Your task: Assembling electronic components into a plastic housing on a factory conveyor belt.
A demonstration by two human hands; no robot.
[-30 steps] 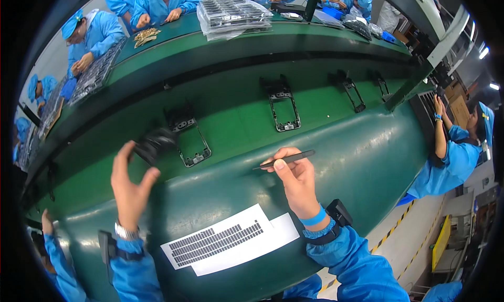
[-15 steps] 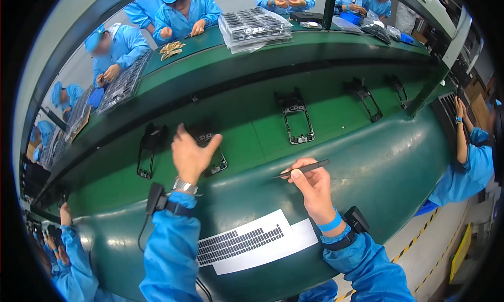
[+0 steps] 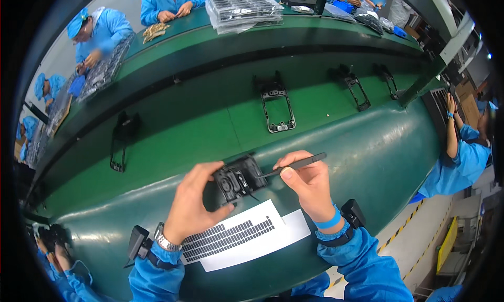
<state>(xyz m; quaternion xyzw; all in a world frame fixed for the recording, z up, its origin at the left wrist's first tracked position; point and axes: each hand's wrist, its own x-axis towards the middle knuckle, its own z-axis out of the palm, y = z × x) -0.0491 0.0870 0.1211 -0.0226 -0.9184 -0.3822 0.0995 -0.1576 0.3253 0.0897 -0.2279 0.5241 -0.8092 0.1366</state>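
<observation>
My left hand grips a black plastic frame part and holds it just above the near edge of the green bench. In my right hand is a pair of black tweezers, its tip touching the right side of the part. Below the part lies a white sheet printed with rows of small dark strips. Both wrists carry black strapped devices, and the sleeves are blue.
More black frame parts lie on the green conveyor belt: one in the middle, one at the left, two at the right. Stacked trays sit on the far bench. Several workers in blue sit around; one is at the right.
My left hand has taken a black frame part off the belt and drawn it toward me. The right hand with the tweezers has come to meet the part.
</observation>
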